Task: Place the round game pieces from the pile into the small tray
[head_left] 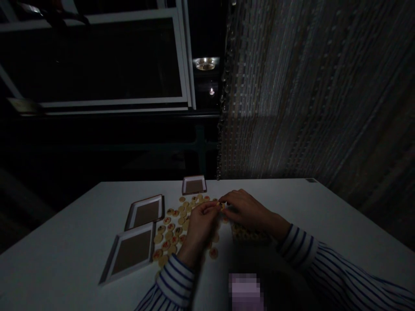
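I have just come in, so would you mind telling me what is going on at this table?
A person in striped sleeves is handling Chinese chess pieces on a white table. The fingertips of the left hand and right hand meet around one piece; which hand grips it is hard to tell in this dim light. Other pieces lie loosely scattered, mostly left of the hands. Two shallow trays sit left of them, and a smaller tray stands near the far edge.

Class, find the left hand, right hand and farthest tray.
Left hand (200, 221), head view: back of hand.
Right hand (249, 209), head view: back of hand.
Farthest tray (194, 187), head view: brown inner floor.
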A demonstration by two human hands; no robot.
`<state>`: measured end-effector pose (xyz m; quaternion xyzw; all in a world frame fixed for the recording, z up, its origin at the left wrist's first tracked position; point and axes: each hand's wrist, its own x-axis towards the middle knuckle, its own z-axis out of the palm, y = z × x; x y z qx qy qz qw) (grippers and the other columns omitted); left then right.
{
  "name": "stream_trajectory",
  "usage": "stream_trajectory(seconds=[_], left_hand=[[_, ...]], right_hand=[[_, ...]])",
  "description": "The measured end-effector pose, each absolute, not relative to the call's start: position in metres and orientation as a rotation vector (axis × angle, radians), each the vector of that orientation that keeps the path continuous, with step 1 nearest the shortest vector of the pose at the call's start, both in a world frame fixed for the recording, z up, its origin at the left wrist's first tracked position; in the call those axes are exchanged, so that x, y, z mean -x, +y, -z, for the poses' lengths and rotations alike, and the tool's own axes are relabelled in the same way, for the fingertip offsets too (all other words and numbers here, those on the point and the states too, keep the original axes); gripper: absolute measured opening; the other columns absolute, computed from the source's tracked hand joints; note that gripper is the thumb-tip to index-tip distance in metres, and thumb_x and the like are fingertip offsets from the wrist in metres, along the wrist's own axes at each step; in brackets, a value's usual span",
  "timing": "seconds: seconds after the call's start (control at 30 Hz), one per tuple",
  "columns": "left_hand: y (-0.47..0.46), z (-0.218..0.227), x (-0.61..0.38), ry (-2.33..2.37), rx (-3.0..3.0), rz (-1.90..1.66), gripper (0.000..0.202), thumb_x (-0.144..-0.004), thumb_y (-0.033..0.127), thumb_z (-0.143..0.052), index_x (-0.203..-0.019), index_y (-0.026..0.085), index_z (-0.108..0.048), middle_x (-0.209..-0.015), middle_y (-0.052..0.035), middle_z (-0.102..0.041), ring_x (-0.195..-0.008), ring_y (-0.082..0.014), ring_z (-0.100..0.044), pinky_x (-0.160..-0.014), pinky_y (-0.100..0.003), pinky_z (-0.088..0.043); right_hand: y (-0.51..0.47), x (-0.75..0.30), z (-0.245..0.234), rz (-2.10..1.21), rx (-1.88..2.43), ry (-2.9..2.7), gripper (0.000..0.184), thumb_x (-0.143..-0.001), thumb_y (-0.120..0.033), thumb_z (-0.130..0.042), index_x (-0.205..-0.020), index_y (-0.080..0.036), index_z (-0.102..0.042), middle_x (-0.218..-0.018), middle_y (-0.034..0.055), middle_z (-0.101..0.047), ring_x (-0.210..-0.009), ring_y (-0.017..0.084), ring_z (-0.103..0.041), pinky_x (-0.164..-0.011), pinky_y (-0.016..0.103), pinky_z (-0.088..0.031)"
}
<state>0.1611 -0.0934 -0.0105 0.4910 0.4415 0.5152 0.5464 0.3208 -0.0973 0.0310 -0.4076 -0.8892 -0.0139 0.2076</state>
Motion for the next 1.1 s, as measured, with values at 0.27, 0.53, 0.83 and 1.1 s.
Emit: stream_trajectory(seconds=[0.27,0.53,0.83,1.1], left_hand=[[-0.106,0.015,-0.186,1.035,-1.114,-1.224,0.023,-0.065,0.028,-0.065,-0.08,0.011,-0.065,-0.08,-0.0075,-0.068,-0.076,-0.016,-0.062,-0.072,-0.026,-0.046],[-0.102,0.032,-0.196,0.999,-1.284,-1.217,0.026,-0.072,0.033,-0.056,-0.084,0.012,-0.066,-0.083,-0.0082,-0.068,-0.079,-0.0179,-0.062,-0.075,-0.029,-0.046],[-0.115,0.049,-0.186,1.28,-1.94,-0.975,0.028,-0.077,0.027,-0.049,-0.1,0.017,-0.061,-0.1,-0.0086,-0.064,-0.094,-0.0201,-0.057,-0.084,-0.032,-0.041],[-0.122,0.052,-0.184,1.404,-2.36,-0.678,0.022,-0.082,0.028,-0.042,-0.097,0.02,-0.056,-0.095,-0.0074,-0.062,-0.09,-0.0214,-0.054,-0.077,-0.032,-0.038]], right_hand=[[-0.104,-0.342,-0.015,-0.013,1.197,-2.438,0.026,-0.082,-0.032,-0.049,-0.103,-0.019,-0.056,-0.098,0.0066,-0.062,-0.093,0.018,-0.054,-0.081,0.033,-0.035],[-0.104,-0.355,-0.009,0.006,1.233,-2.391,0.023,-0.078,-0.029,-0.052,-0.098,-0.019,-0.058,-0.096,0.0061,-0.061,-0.091,0.017,-0.053,-0.08,0.031,-0.037],[-0.091,-0.365,-0.009,-0.013,1.329,-2.328,0.03,-0.077,-0.03,-0.052,-0.104,-0.017,-0.058,-0.099,0.0071,-0.061,-0.091,0.018,-0.054,-0.082,0.032,-0.038],[-0.078,-0.368,-0.01,-0.064,1.366,-2.376,0.031,-0.078,-0.031,-0.049,-0.104,-0.016,-0.06,-0.099,0.0069,-0.062,-0.09,0.018,-0.055,-0.082,0.028,-0.039]])
